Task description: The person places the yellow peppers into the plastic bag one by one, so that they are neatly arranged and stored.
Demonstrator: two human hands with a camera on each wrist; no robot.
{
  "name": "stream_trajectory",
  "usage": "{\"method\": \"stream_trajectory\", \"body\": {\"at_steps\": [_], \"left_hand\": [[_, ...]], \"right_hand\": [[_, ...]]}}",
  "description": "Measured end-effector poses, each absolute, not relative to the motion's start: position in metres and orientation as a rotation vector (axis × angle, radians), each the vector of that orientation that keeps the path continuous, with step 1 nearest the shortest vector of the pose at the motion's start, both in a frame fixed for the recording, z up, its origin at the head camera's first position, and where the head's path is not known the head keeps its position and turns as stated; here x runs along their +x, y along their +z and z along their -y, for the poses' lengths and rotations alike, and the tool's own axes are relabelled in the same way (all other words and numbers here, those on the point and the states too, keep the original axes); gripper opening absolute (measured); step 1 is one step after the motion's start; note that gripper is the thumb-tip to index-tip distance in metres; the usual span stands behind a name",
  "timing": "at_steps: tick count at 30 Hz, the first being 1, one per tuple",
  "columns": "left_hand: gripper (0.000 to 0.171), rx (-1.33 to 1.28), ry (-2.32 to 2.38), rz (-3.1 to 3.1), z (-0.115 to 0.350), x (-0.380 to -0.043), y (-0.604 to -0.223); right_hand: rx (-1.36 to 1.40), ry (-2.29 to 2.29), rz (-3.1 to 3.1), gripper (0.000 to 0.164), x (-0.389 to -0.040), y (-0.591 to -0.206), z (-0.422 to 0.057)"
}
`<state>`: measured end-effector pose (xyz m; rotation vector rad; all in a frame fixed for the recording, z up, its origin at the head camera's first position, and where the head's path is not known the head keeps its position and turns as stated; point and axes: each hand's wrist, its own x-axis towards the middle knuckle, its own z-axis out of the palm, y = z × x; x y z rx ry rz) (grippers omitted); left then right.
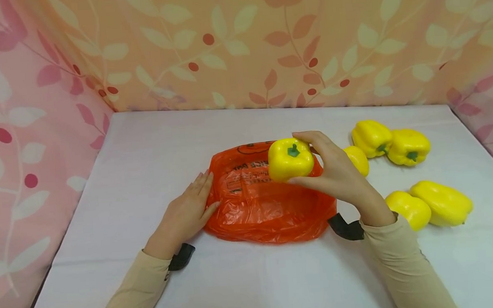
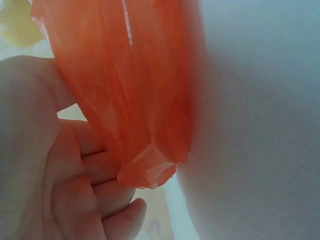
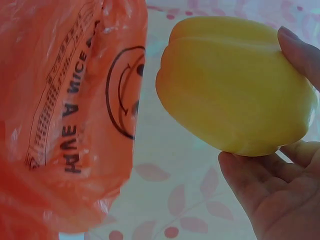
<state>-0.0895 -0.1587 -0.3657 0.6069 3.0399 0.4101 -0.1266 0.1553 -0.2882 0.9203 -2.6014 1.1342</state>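
Observation:
An orange-red plastic bag (image 1: 266,218) with black print lies spread on the white table, its upper side puffed up a little. At its left edge my left hand (image 1: 185,217) touches the plastic with loosely extended fingers; in the left wrist view those fingers (image 2: 120,215) lie beside the bag (image 2: 130,90). My right hand (image 1: 335,170) grips a yellow bell pepper (image 1: 285,166) between thumb and fingers, above the right part of the bag with the green stem toward the head camera. The right wrist view shows the pepper's smooth side (image 3: 235,85) and the bag's smiley print (image 3: 125,95).
Several more yellow bell peppers lie on the right: a pair (image 1: 409,146) toward the back, one (image 1: 357,160) partly hidden behind my right hand, and two by my right forearm, including a long one (image 1: 441,203). Flower-patterned curtains (image 1: 224,48) enclose the table (image 1: 154,145).

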Motion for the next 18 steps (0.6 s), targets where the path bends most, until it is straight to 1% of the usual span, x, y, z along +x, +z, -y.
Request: {"method": "stream_trajectory", "body": {"at_steps": [8,18], "left_hand": [[0.071,0.656,0.437,-3.05,0.159,-0.088,-0.371],[0.071,0.655,0.406,-3.048,0.16,-0.088,-0.368]], "right_hand": [[0.948,1.146,2.608,0.082,-0.131,-0.289,-0.143],[1.011,1.135,2.6,0.082,-0.134,-0.286,-0.131]]}}
